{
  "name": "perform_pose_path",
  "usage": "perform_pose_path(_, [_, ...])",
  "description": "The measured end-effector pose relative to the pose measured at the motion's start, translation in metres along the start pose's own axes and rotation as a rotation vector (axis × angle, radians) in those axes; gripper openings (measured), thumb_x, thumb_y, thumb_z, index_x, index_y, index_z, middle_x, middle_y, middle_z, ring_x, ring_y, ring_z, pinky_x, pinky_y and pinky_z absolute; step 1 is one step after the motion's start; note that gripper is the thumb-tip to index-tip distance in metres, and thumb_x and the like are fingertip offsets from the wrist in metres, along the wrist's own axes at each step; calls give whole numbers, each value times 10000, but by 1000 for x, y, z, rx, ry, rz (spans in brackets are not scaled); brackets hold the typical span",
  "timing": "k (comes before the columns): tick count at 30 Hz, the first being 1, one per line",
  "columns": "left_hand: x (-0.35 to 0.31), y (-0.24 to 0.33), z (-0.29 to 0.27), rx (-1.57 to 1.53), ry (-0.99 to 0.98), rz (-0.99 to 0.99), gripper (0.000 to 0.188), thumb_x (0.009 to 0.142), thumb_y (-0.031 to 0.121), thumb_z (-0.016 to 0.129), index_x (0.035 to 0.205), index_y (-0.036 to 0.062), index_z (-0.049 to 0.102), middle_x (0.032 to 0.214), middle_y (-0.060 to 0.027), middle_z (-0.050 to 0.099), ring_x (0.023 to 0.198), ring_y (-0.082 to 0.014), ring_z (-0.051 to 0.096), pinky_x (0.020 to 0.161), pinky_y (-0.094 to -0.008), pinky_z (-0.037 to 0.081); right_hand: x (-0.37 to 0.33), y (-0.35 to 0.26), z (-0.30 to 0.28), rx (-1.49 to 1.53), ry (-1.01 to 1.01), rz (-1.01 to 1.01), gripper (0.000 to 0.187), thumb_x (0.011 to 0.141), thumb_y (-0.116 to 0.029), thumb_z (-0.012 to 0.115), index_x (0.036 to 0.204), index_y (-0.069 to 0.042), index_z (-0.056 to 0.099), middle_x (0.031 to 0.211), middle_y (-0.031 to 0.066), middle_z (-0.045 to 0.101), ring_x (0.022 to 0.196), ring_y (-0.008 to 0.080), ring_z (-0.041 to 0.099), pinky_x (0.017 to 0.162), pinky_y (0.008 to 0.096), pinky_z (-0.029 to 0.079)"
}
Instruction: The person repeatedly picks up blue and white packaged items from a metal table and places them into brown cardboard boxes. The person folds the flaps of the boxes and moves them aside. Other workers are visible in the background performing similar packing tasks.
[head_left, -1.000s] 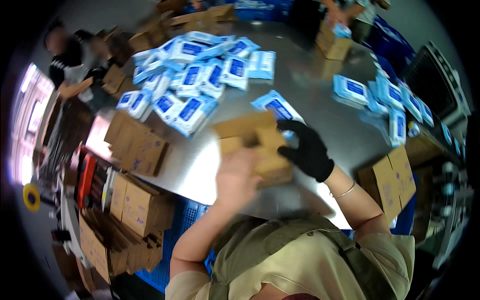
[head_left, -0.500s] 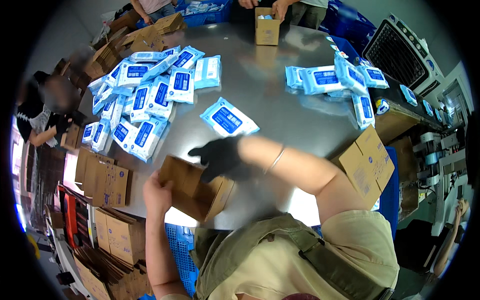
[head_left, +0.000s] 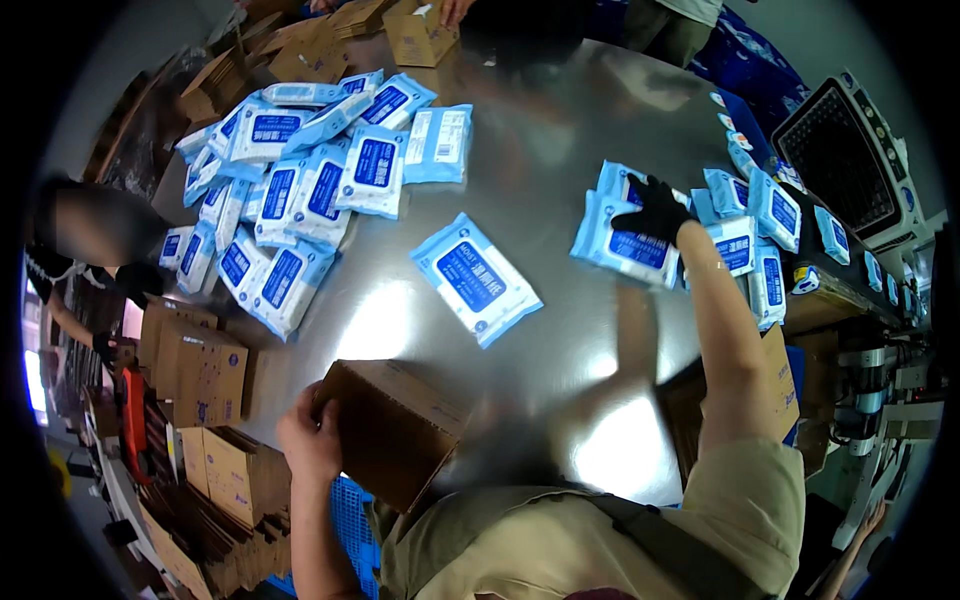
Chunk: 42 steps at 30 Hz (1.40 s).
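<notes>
My bare left hand (head_left: 310, 436) grips the left edge of an open cardboard box (head_left: 425, 395), which is tilted at the table's near edge with its dark inside toward me. My right hand (head_left: 655, 210), in a black glove, reaches out to the right-hand group of wipes packs. Its fingers are spread over a light-blue and white wipes pack (head_left: 625, 245), touching its upper part; whether they grip it is not plain. Between my hands, a single wipes pack (head_left: 475, 280) lies flat on the metal table (head_left: 560, 370).
A large heap of wipes packs (head_left: 285, 190) covers the table's left side. Folded cartons (head_left: 230, 470) are stacked at lower left, and another carton (head_left: 780, 380) stands by my right arm. More packs sit on a conveyor (head_left: 850, 265) at right. Other people work around the table.
My right hand has moved from the box's opening to the packs at the right. The box has tipped toward me, still in my left hand. The view has shifted.
</notes>
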<state>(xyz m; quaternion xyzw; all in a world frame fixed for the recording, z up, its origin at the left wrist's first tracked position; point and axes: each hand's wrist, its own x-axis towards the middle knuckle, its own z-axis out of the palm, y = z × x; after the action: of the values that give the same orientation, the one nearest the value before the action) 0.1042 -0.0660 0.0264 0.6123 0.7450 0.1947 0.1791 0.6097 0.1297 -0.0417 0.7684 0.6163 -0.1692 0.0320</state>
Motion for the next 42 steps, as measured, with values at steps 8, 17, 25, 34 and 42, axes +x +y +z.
perform_pose_path(8, [0,1,-1,77,37,60,245,806,168,601,1004,25,622,833,-211,639,803,-385,613,721,-438,480,-115,-88,53,-251,23,-246,1018,564,-445,766,1428,-248,265,1355,210,381,1196,414,434,949,521,397])
perform_pose_path(17, [18,-42,-47,315,44,-97,144,763,65,524,852,11,624,820,-219,635,822,-403,603,729,-472,476,-86,-242,67,-59,396,-95,954,616,-470,736,1372,-53,330,1352,226,389,1199,403,423,934,526,387])
perform_pose_path(25, [6,-63,-40,276,131,-68,102,792,99,536,789,6,577,779,-237,618,782,-434,583,709,-496,459,-195,-256,119,-372,448,-505,753,666,-285,683,1300,-38,359,1235,256,413,1153,445,397,956,587,286])
perform_pose_path(34, [9,-59,-18,352,37,-26,122,739,97,516,813,40,595,720,-186,624,713,-379,605,634,-482,462,-130,-172,50,177,-192,-593,1004,504,-309,806,1368,-92,343,1226,214,531,1140,324,513,955,399,427])
perform_pose_path(42, [12,-6,-13,268,-34,-7,169,731,60,500,869,-7,572,823,-242,632,785,-407,614,693,-475,485,-142,-199,-5,583,217,-546,916,527,-268,795,1325,-75,389,1191,191,560,1076,313,563,927,383,450])
